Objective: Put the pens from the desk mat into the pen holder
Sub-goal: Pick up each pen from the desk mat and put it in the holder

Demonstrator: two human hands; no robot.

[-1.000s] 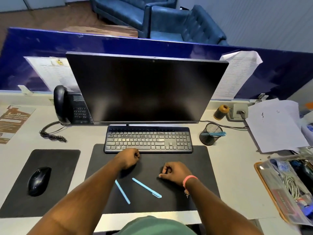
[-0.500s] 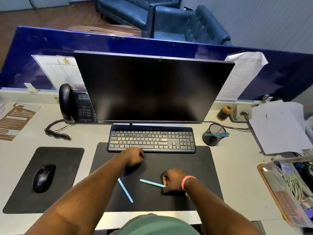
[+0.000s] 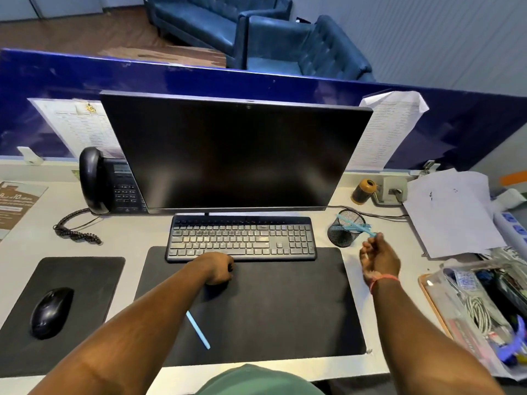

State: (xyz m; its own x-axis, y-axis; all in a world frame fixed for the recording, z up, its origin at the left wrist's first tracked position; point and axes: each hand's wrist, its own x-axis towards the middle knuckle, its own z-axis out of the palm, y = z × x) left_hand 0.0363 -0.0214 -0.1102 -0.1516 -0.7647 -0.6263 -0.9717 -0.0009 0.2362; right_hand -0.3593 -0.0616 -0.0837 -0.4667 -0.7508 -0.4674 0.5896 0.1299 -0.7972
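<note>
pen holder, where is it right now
In the head view the black mesh pen holder stands on the desk right of the keyboard, just past the desk mat, with the right hand beside it.

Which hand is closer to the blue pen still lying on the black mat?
Left. The left hand rests fisted on the desk mat, up beyond the pen. The right hand is far off right, holding another pen by the pen holder.
</note>
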